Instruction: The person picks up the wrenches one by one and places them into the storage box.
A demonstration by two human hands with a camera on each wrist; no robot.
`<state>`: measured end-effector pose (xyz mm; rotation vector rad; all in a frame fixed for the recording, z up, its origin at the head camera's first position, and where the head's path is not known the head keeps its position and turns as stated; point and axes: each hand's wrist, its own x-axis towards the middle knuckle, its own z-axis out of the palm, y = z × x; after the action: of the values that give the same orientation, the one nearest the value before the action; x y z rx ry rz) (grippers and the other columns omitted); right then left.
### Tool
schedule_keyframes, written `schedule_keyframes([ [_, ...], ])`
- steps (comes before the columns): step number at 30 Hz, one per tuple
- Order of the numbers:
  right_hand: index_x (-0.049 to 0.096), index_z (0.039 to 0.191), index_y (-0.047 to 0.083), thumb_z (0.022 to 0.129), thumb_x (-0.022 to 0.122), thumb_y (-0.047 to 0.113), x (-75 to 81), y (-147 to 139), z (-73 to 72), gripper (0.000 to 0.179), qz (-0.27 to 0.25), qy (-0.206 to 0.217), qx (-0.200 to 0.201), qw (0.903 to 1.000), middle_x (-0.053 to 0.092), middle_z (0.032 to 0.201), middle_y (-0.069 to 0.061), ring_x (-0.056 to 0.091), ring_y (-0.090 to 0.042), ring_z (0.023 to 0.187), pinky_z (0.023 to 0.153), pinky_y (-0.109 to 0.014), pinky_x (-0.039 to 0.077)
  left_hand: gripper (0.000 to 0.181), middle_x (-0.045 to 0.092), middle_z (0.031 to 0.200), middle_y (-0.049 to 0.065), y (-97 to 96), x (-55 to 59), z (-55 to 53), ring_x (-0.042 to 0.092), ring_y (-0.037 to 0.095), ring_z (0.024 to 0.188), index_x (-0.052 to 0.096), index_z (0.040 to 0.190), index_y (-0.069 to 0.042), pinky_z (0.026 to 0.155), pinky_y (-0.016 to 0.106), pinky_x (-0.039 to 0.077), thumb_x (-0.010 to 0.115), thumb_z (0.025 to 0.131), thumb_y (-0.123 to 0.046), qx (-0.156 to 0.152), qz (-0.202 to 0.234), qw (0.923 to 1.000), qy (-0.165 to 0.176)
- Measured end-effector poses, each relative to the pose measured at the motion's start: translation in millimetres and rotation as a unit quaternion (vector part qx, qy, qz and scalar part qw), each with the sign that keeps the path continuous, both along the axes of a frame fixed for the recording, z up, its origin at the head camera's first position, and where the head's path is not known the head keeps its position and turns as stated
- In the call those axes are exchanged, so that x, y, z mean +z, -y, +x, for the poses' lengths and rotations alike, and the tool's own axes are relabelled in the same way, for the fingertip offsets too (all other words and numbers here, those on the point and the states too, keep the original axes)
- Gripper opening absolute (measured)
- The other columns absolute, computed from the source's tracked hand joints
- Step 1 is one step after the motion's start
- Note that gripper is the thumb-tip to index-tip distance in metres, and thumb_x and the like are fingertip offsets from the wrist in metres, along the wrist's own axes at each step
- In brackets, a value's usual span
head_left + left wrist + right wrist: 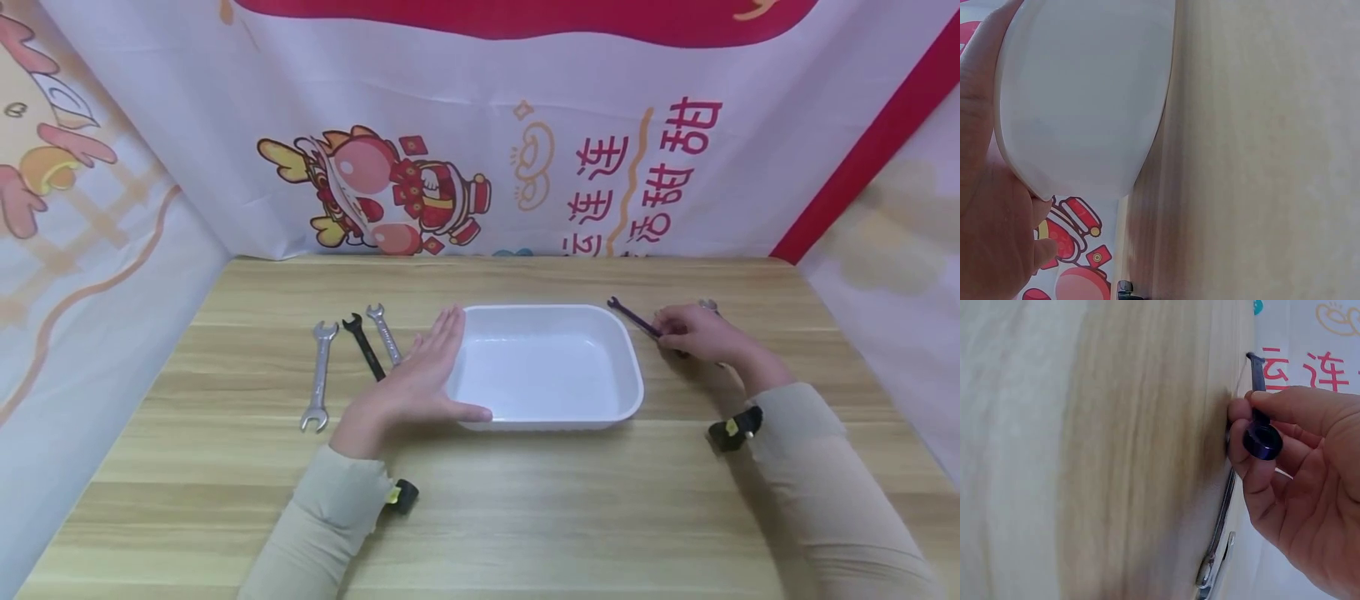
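Observation:
A white rectangular tray stands on the wooden table. My left hand rests on its left end, fingers straight along that side and thumb at the front rim. In the left wrist view the tray wall lies against the palm side of that hand. To the right of the tray, my right hand pinches a dark wrench between thumb and fingers. The right wrist view shows this wrench's ring end below the fingertips, its open jaw end pointing away.
Left of the tray lie a silver double open-end wrench, a black wrench and a smaller silver wrench, the latter two partly behind my left hand. Another silver wrench shows behind my right hand. Printed cloth hangs around the table.

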<state>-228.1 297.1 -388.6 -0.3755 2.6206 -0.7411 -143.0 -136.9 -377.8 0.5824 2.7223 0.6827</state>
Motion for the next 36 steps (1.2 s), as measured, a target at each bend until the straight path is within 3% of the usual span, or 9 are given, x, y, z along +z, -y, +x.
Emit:
schedule_keyframes([
  [11, 0.06, 0.122, -0.002, 0.1, 0.056, 0.008, 0.2, -3, 3.2, 0.025, -0.05, 0.006, -0.007, 0.9987, 0.073, 0.098, -0.01, 0.064, -0.02, 0.089, 0.083, -0.028, 0.051, 0.138, -0.015, 0.168, 0.002, -0.7, 2.0, 0.1, -0.014, 0.017, 0.155, -0.012, 0.159, -0.016, 0.126, 0.05, 0.002, 0.075, 0.069, -0.073, -0.002, -0.004, 1.0, 0.0],
  [19, 0.061, 0.126, 0.001, 0.1, 0.057, 0.012, -1.9, -9, 6.1, 0.028, -0.055, 0.004, -0.022, 0.9982, 0.073, 0.103, -0.009, 0.065, -0.021, 0.095, 0.094, -0.039, 0.052, 0.138, -0.015, 0.168, 0.002, -0.2, 0.2, 0.1, -0.015, 0.016, 0.155, -0.012, 0.159, -0.016, 0.126, 0.051, 0.003, 0.075, 0.069, -0.074, -0.001, -0.001, 1.0, -0.004],
  [27, 0.061, 0.123, 0.003, 0.1, 0.058, 0.013, -2.1, -14, 8.8, 0.025, -0.052, 0.001, -0.03, 0.9982, 0.073, 0.102, -0.008, 0.062, -0.021, 0.093, 0.087, -0.029, 0.049, 0.138, -0.016, 0.167, -0.002, -0.4, -1.4, 0.0, -0.015, 0.016, 0.155, -0.011, 0.16, -0.016, 0.126, 0.052, 0.004, 0.075, 0.069, -0.073, 0.0, 0.005, 1.0, -0.004],
  [36, 0.06, 0.126, 0.006, 0.1, 0.059, 0.018, 4.2, -17, 16.4, 0.029, -0.056, 0.003, -0.049, 0.9972, 0.07, 0.105, -0.01, 0.058, -0.024, 0.095, 0.082, -0.029, 0.049, 0.138, -0.016, 0.168, -0.001, -0.2, -0.4, 0.4, -0.015, 0.016, 0.155, -0.013, 0.159, -0.018, 0.126, 0.051, 0.004, 0.075, 0.068, -0.074, -0.001, 0.003, 1.0, -0.002],
])
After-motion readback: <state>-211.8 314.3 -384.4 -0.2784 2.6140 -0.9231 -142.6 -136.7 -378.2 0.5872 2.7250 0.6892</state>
